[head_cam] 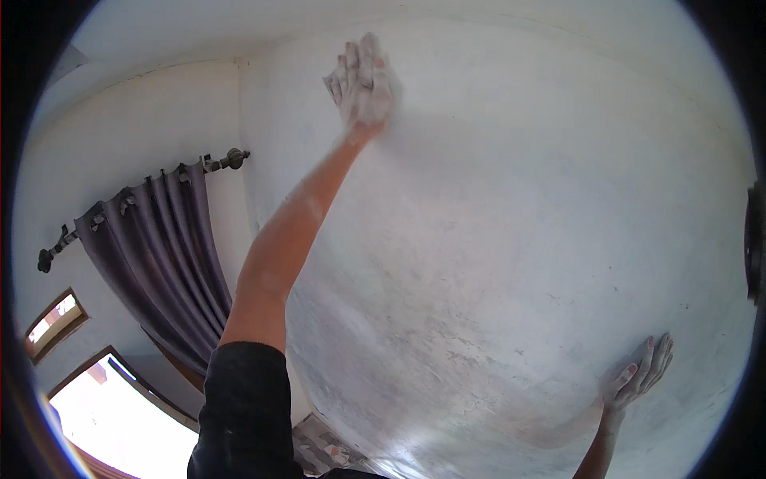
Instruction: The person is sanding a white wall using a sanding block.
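My left hand (364, 90), coated in pale dust, is raised high against a whitish plastered wall (479, 197). A corner of a thin grey sheet (328, 82), its material not clear, sticks out past the outer edge of that hand; the rest is hidden beneath the palm and fingers. At the lower right, my right hand (640, 371), dusty too, rests against the same wall with its thumb spread from the fingers and nothing visible in it. Lower parts of the wall show grey smears and rough, scratched patches.
To the left, a purple-grey curtain (161, 239) hangs from a dark rod (233, 158) on the adjoining wall. Below it are a bright window opening (125, 419) and a small framed opening (57, 326). A dark object (755, 242) stands at the right rim.
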`<state>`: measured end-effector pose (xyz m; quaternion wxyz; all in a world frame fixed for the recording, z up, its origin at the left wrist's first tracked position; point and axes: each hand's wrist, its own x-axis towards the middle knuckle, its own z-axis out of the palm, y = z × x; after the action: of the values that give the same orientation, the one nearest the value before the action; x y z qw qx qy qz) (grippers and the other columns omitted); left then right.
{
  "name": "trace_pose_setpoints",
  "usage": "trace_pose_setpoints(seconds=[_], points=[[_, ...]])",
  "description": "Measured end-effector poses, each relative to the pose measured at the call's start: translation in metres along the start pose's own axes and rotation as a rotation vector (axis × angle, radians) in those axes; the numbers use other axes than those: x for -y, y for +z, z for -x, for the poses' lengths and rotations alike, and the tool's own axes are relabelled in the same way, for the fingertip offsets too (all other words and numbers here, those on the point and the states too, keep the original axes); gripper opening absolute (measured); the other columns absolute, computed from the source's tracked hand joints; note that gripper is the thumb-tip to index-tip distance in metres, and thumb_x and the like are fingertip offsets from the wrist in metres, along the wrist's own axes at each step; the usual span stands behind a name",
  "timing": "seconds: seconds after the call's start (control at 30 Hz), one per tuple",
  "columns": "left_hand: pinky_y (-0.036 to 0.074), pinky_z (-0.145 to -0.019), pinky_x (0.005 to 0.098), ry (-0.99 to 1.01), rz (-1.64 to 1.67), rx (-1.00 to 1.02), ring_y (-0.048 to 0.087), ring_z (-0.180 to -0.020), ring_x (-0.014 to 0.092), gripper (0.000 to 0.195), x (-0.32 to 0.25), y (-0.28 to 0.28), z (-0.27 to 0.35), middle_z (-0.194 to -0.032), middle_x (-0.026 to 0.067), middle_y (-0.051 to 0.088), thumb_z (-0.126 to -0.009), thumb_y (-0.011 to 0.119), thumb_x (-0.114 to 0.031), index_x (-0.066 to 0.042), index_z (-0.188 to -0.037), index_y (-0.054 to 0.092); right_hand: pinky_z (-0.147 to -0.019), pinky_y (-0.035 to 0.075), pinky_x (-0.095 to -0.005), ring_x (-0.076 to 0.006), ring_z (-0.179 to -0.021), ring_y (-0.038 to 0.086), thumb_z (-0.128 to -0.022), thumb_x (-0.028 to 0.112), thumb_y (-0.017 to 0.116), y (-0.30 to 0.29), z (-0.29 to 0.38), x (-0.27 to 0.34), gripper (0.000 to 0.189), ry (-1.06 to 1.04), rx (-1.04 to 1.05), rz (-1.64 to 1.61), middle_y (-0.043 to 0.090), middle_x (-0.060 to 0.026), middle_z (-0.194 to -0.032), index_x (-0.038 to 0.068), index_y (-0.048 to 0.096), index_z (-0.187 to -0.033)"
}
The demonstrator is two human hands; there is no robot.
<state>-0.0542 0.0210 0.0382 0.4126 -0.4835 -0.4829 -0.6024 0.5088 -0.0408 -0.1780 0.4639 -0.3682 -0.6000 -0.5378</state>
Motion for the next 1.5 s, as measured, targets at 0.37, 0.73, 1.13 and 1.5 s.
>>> trace_pose_setpoints(seconds=[0.37,0.73,1.13,1.5], points=[[-0.001,-0.116,0.0534,0.144,-0.037,0.031,0.011,-0.146,0.036,0.058,-0.027,0.011,0.020,-0.159,0.0115,0.011,-0.101,0.020,-0.046,-0.021,-0.153,0.017,-0.111,0.028,-0.0541,-0.0372,-0.133,0.040,-0.103,0.029,0.022,-0.003,-0.001,0.000,0.049,0.010,-0.007,-0.007,0.044,-0.0225,-0.140,0.000,0.049,-0.133],[-0.002,-0.115,0.0544,0.073,0.102,0.188,0.004,-0.146,0.037,0.060,-0.076,0.009,0.076,-0.160,0.0114,0.007,-0.101,0.017,-0.050,-0.023,-0.154,0.014,-0.111,0.027,-0.0530,-0.0379,-0.134,0.038,-0.103,0.030,0.024,-0.001,0.002,-0.001,0.049,0.047,0.002,-0.002,0.044,-0.0214,-0.142,0.001,0.050,-0.133],[0.002,-0.115,0.0555,0.220,0.053,0.110,0.011,-0.144,0.040,0.057,-0.085,0.012,0.074,-0.158,0.0143,0.015,-0.101,0.024,-0.045,-0.021,-0.153,0.020,-0.112,0.025,-0.0546,-0.0385,-0.134,0.037,-0.102,0.029,0.025,-0.003,0.006,-0.004,0.048,0.062,0.013,0.006,0.044,-0.0218,-0.141,0.002,0.050,-0.132],[0.003,-0.116,0.0535,0.160,0.065,-0.080,0.013,-0.144,0.038,0.056,-0.069,0.020,0.056,-0.157,0.0134,0.019,-0.100,0.025,-0.047,-0.024,-0.151,0.026,-0.111,0.027,-0.0545,-0.0385,-0.134,0.038,-0.102,0.029,0.027,0.001,0.000,0.002,0.047,0.047,-0.021,0.003,0.044,-0.0214,-0.141,0.001,0.050,-0.132]])
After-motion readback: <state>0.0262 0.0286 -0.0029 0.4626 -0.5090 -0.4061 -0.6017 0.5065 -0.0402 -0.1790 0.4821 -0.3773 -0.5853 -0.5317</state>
